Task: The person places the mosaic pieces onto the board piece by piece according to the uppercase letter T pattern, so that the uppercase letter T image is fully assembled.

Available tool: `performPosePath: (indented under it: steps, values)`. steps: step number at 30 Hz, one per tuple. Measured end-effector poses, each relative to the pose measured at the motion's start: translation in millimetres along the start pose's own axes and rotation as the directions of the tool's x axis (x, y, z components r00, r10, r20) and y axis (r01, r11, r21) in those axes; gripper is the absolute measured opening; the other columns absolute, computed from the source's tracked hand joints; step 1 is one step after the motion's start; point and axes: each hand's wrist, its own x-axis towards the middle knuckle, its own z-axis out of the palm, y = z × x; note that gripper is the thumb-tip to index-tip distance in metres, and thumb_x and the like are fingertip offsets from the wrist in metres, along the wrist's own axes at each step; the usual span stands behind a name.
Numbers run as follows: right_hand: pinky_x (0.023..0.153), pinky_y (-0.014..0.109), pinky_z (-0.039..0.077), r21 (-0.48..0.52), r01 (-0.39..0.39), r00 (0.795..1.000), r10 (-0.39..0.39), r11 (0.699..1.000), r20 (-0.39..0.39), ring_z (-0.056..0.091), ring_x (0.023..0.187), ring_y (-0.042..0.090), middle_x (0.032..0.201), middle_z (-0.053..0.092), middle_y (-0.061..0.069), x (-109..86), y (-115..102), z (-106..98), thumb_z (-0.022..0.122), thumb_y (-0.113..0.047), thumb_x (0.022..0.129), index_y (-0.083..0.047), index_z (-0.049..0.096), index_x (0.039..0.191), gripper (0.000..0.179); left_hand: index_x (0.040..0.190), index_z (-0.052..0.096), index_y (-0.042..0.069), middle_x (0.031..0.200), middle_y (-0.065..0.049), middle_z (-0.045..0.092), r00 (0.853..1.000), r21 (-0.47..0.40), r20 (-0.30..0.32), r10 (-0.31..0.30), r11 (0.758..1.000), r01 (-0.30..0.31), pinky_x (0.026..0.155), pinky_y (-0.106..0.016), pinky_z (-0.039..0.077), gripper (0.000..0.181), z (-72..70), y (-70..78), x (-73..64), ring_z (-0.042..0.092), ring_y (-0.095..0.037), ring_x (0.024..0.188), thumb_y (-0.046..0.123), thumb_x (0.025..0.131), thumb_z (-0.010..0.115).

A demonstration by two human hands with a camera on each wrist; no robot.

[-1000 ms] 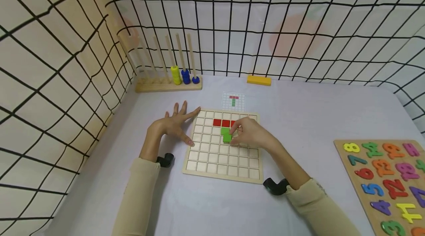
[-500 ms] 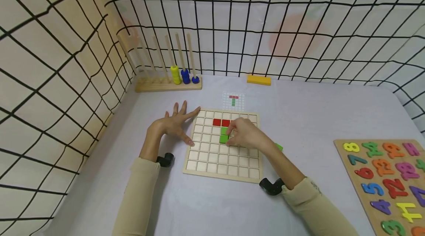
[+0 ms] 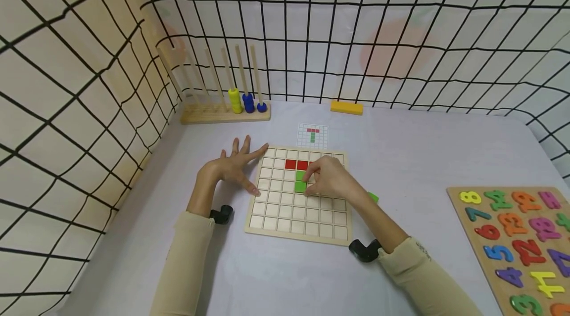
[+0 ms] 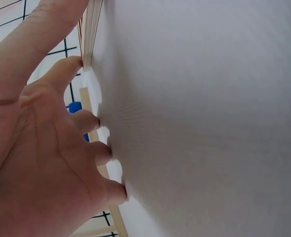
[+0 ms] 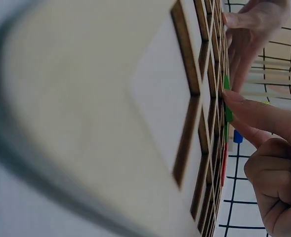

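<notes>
A wooden grid board (image 3: 285, 234) lies on the table. Red square tiles (image 3: 291, 164) fill part of an upper row, and two green tiles sit below them in one column. My right hand (image 3: 331, 177) pinches the lower green square tile (image 3: 300, 187) by its right side with thumb and index finger; the other fingers are curled, as the right wrist view shows. This hand covers part of the red row. With fingers spread, my left hand (image 3: 232, 166) rests at the board's left edge, thumb and index finger touching it. The left palm (image 4: 41, 158) shows in the left wrist view.
Behind the board lies a pattern card (image 3: 312, 136) with a red and green T. A peg abacus (image 3: 225, 114) and a yellow block (image 3: 346, 108) stand farther back. Another green tile (image 3: 373, 197) is partly hidden by the right forearm. A number puzzle (image 3: 512, 242) lies right; black mesh surrounds the table.
My right hand has shifted slightly left with the lower green tile, which now lies in line under the upper one. The loose green tile beside the forearm has come into view. The left hand stays put.
</notes>
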Motion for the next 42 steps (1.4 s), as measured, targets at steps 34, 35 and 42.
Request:
performPosePath:
  steps: [34, 35, 42]
  values:
    - [0.052, 0.024, 0.022, 0.191, -0.039, 0.999, 0.032, 0.981, 0.041, 0.031, 0.055, 0.014, 0.055, 0.03, -0.005, -0.2, 14.0, -5.0, 0.094, -0.009, 0.072, -0.012, 0.084, 0.097, 0.027, 0.167, 0.004, 0.031, 0.168, -0.017, -0.033, 1.0, -0.023, 0.0, -0.002, 1.0, 0.002, 0.12, -0.073, -0.018, 0.132, 1.1, -1.2, -0.5, -0.036, -0.044, 0.152, 0.042, 0.072, 0.094]
    - [0.053, 0.024, 0.022, 0.182, -0.035, 0.999, 0.029, 0.983, 0.036, 0.032, 0.057, 0.014, 0.057, 0.03, -0.005, -1.4, 14.7, -7.2, 0.093, -0.01, 0.073, -0.012, 0.084, 0.099, 0.028, 0.167, 0.004, 0.031, 0.168, -0.017, -0.033, 1.0, -0.023, 0.0, -0.002, 1.0, 0.002, 0.12, -0.073, -0.018, 0.132, 1.2, -1.0, -0.4, -0.036, -0.044, 0.152, 0.042, 0.072, 0.094]
    - [0.06, 0.027, 0.025, 0.153, -0.026, 1.0, 0.026, 0.988, 0.003, 0.033, 0.067, 0.017, 0.065, 0.031, -0.003, -16.5, 34.8, -33.6, 0.086, -0.017, 0.083, -0.01, 0.08, 0.111, 0.03, 0.167, 0.003, 0.031, 0.168, -0.017, -0.033, 1.0, -0.021, 0.004, 0.006, 1.0, -0.006, 0.12, -0.073, -0.018, 0.132, 1.3, -1.7, -0.8, -0.036, -0.044, 0.152, 0.042, 0.073, 0.094]
